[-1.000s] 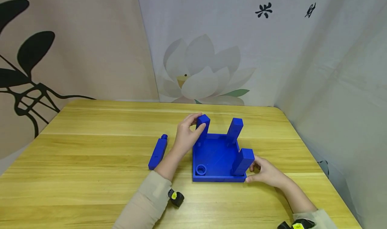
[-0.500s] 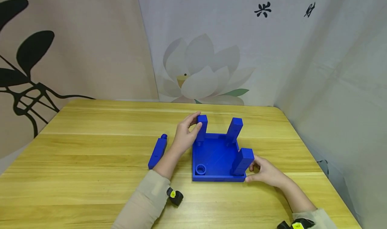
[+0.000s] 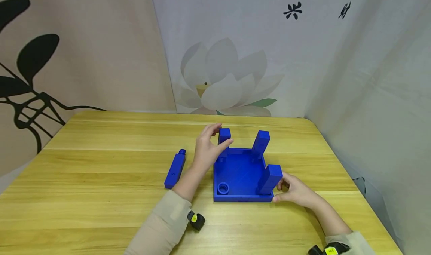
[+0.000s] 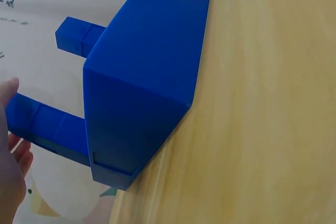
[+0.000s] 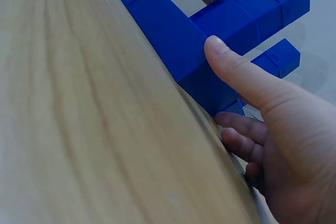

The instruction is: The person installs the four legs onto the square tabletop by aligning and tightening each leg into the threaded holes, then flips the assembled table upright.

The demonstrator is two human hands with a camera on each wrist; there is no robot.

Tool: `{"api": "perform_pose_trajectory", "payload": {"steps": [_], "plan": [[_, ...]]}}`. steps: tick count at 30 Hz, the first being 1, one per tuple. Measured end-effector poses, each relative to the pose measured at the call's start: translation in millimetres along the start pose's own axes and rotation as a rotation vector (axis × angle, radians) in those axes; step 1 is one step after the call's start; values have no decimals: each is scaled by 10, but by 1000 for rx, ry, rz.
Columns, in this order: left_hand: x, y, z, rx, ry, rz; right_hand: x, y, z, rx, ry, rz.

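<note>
Head view: I see the left hand has loosened around the blue post.
Its fingers spread, perhaps regripping; the right hand pinches the tray.

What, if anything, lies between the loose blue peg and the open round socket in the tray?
In the head view, the left forearm crosses between the loose blue peg and the round socket; the left wall of the tray stands there too.
</note>
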State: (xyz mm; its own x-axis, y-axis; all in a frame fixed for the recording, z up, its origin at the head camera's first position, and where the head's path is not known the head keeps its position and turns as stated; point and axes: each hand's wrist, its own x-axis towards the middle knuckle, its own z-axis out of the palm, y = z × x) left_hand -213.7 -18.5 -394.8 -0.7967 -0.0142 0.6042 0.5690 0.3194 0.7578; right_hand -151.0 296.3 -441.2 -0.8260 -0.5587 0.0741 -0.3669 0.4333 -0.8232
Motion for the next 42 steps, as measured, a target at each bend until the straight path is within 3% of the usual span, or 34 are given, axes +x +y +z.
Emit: {"api": "perform_pose_trajectory", "payload": {"steps": [13, 19, 25, 35, 42], "plan": [[-16, 102, 30, 77, 76, -47, 8, 5, 14, 4, 3, -7], [-12, 107, 33, 86, 77, -21, 4, -25, 12, 11, -2, -1], [-9, 62, 23, 37, 30, 1, -4, -18, 7, 17, -4, -20], [-13, -10, -27, -126, -79, -76, -3, 3, 9, 26, 3, -23], [-17, -59, -49, -174, -134, -60, -2, -8, 14, 29, 4, -34]]}}
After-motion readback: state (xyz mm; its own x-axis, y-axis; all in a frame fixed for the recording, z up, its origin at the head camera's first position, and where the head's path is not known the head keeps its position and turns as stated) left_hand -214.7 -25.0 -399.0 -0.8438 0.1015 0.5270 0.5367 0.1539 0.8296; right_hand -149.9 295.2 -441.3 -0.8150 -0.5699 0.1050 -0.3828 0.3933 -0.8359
